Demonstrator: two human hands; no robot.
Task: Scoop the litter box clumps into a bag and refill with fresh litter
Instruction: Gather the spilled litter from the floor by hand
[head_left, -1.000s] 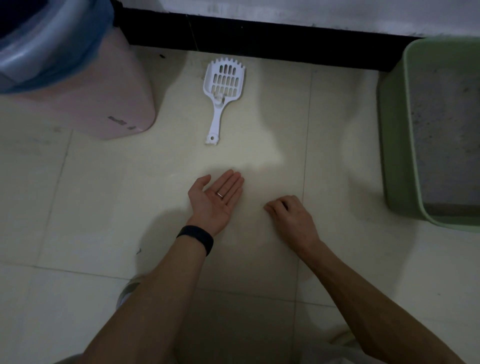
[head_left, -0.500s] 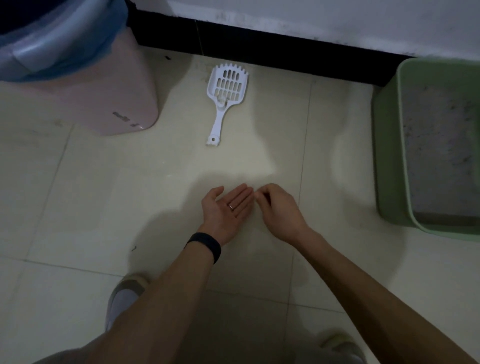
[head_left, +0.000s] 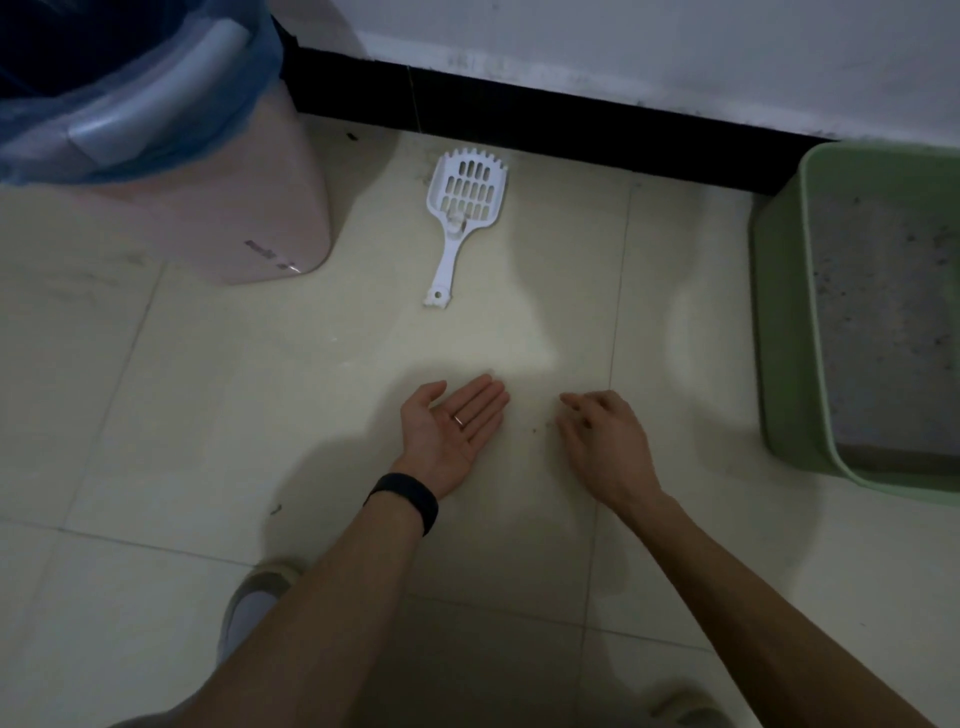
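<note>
my left hand (head_left: 453, 428) lies palm-up, cupped to catch floor grit; right hand (head_left: 605, 441) loose, empty; scoop (head_left: 464, 205) untouched.

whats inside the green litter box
The green plastic litter box holds a flat bed of dark-flecked grey litter. Anything buried under it is hidden, and the box's right side is out of frame.

White slotted scoop (head_left: 451, 254) laid flat, handle nearest. Green litter box (head_left: 779, 338) set at right, grey litter (head_left: 893, 322) inside.
</note>
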